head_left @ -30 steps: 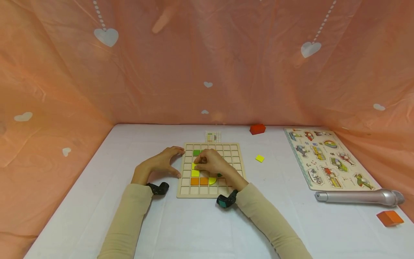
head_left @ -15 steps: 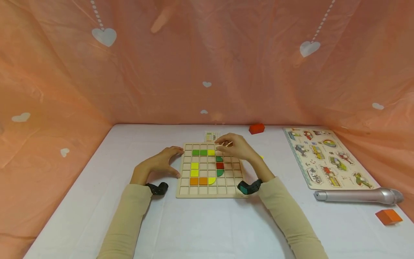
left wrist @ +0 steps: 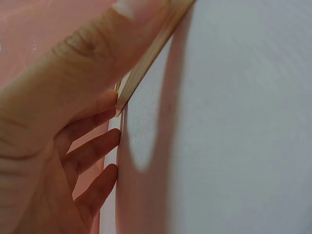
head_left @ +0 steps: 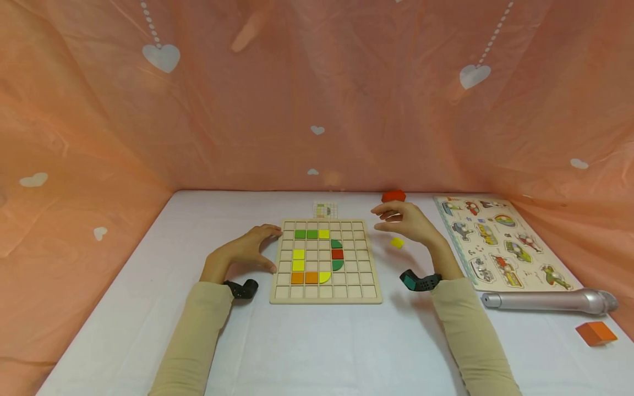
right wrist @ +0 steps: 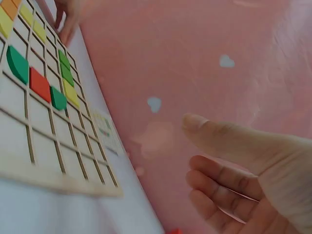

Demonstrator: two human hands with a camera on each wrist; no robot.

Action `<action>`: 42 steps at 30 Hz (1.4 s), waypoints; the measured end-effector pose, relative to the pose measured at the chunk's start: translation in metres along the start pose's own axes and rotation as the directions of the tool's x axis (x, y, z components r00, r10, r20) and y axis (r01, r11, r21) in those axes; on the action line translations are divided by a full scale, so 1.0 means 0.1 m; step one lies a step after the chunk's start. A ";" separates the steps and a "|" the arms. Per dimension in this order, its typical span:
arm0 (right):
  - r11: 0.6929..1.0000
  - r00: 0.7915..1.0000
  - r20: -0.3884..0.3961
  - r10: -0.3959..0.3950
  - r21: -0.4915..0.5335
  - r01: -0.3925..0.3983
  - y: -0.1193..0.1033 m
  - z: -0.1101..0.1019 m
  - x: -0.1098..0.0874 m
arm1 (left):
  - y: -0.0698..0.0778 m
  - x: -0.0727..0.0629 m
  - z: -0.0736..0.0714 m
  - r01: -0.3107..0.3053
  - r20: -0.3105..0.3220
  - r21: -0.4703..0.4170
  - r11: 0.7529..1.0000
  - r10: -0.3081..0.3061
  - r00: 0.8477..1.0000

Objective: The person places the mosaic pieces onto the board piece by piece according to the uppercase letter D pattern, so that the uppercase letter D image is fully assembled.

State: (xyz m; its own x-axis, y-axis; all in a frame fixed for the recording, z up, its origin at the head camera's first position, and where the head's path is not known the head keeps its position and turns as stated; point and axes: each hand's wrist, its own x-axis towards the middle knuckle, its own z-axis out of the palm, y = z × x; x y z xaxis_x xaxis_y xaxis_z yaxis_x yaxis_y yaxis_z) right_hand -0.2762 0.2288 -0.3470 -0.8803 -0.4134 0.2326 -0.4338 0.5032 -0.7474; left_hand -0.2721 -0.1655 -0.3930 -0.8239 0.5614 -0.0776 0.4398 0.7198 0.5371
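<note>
A square wooden grid board (head_left: 356, 279) lies mid-table with coloured tiles in its cells: green and yellow along the top, two yellow ones (head_left: 298, 259) at left, orange ones (head_left: 304, 278) and a rounded yellow one below. At right a red square (head_left: 337, 254) sits between two rounded green pieces. My left hand (head_left: 241, 248) rests its thumb and fingertips at the board's left edge; the left wrist view shows the thumb against the wooden side. To the right of the board my right hand (head_left: 408, 223) hovers, fingers loosely bent and holding nothing, near a loose yellow tile (head_left: 398, 242).
Behind the board lies a small printed grid card (head_left: 325, 209). A red block (head_left: 393, 196) stands at the back. On the right are a picture puzzle board (head_left: 495, 247), a silver microphone (head_left: 550, 301) and an orange block (head_left: 596, 334). Pink curtain (head_left: 317, 99) surrounds the table.
My right hand has moved from over the board's left part, across its top right, to beyond the right edge, uncovering the tiles. The left hand has stayed put.
</note>
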 end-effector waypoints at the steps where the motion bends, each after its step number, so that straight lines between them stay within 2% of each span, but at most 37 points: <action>1: 1.000 1.000 -0.003 0.011 0.005 -0.011 0.02 -0.02 -0.02 | 0.00 0.00 0.00 0.001 0.000 -0.002 1.000 -0.001 1.000; 6: 0.996 0.996 -0.005 0.090 0.013 -0.090 0.14 -0.10 -0.11 | 0.00 0.00 0.00 0.009 0.005 -0.007 1.000 -0.009 1.000; 13: 0.992 0.992 -0.025 0.127 -0.018 -0.128 0.25 -0.16 -0.14 | 0.00 0.01 -0.01 0.011 -0.001 -0.005 1.000 -0.011 1.000; 18: 0.971 0.975 -0.022 0.220 -0.096 -0.221 0.34 -0.20 -0.20 | 0.00 0.01 -0.02 0.001 -0.001 -0.004 1.000 -0.001 1.000; 24: 0.946 0.957 0.006 0.291 -0.151 -0.286 0.47 -0.20 -0.27 | 0.00 0.01 -0.01 0.000 0.004 -0.005 1.000 0.000 1.000; 30: 0.932 0.946 0.042 0.322 -0.189 -0.309 0.56 -0.15 -0.27 | -0.01 0.00 -0.01 -0.002 0.003 -0.002 1.000 0.002 1.000; 36: 0.920 0.942 0.035 0.334 -0.229 -0.318 0.58 -0.11 -0.24 | 0.00 0.00 -0.01 -0.004 0.006 0.000 1.000 0.004 1.000; 42: 0.927 0.950 0.025 0.311 -0.229 -0.297 0.56 -0.08 -0.22 | 0.03 -0.01 -0.02 0.006 0.009 -0.009 1.000 -0.006 1.000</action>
State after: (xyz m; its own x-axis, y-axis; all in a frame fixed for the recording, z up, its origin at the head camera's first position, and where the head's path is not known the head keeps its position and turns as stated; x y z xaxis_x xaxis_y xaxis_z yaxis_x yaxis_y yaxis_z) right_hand -0.2827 0.2720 -0.3896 -0.9664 -0.2556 -0.0274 -0.1843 0.7630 -0.6196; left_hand -0.2711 -0.1647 -0.3902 -0.8232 0.5607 -0.0888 0.4313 0.7195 0.5444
